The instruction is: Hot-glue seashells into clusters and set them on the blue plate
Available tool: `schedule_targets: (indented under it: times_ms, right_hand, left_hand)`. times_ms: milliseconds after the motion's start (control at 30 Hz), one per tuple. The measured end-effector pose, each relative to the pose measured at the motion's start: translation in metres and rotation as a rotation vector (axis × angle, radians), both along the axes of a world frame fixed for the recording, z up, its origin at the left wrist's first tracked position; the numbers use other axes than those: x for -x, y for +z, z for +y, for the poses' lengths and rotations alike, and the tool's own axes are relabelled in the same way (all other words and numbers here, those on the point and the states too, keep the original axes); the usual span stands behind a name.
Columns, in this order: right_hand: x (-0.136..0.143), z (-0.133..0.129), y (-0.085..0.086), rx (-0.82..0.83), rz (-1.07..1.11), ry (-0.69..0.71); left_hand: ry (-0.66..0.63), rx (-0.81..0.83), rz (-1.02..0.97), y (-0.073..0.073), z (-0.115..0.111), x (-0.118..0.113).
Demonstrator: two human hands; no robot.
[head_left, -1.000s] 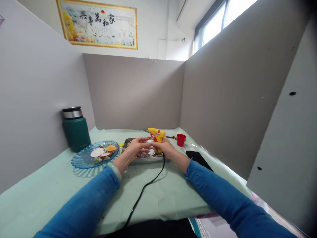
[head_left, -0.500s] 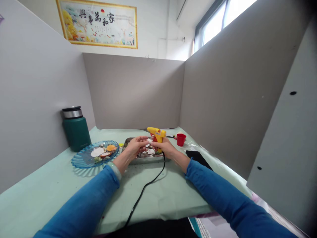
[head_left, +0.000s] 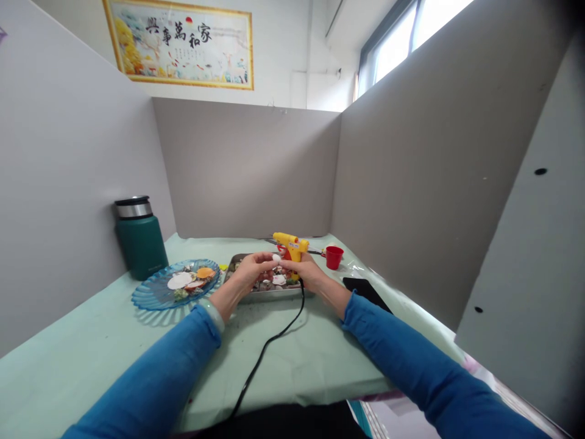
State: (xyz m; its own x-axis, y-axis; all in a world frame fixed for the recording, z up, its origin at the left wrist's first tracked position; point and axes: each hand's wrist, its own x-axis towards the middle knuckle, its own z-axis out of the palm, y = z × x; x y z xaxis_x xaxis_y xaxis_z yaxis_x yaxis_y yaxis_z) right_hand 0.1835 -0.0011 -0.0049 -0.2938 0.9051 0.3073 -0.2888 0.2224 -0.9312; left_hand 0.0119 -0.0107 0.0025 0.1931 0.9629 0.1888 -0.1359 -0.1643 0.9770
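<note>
My left hand [head_left: 250, 272] is closed, pinching a small white piece [head_left: 276, 258] that looks like a shell, above the metal tray [head_left: 269, 294]. My right hand [head_left: 309, 272] grips the yellow glue gun [head_left: 292, 242], whose nozzle points left, and its thumb and finger reach to the same white piece. Inside the tray, below the hands, lie a white shell-like piece [head_left: 278, 280] and several small dark and reddish pieces. A black cord [head_left: 269, 342] runs from the gun's handle toward the table's front edge.
On the left, a blue glass plate [head_left: 150, 294] holds shells and small pieces, with a green bottle [head_left: 142, 244] behind it. To the right stand a red cup [head_left: 334, 258] and a flat black object [head_left: 367, 294]. Grey partitions [head_left: 249, 171] surround the green-covered table [head_left: 333, 360].
The white piece between my fingertips has turned and now looks rounder. The glue gun has shifted slightly right. Both arms have hardly moved.
</note>
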Motion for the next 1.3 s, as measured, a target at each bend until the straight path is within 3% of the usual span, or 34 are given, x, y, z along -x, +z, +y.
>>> schedule_targets:
  times_ms: [267,633,967,1300]
  right_hand:
    - [0.002,0.002,-0.001,0.04,-0.025,-0.08]
    - [0.003,0.005,-0.003,-0.048,-0.014,-0.147]
    - [0.004,0.0,-0.001,-0.083,-0.103,-0.139]
    - [0.002,0.002,0.0,0.0,-0.025,-0.107]
  left_hand:
    - [0.141,-0.072,0.073,0.001,-0.003,-0.004]
    - [0.228,-0.253,0.466,-0.01,0.007,-0.006]
    - [0.357,-0.368,0.601,-0.001,-0.006,-0.012]
    - [0.356,-0.458,0.615,-0.002,-0.007,-0.012]
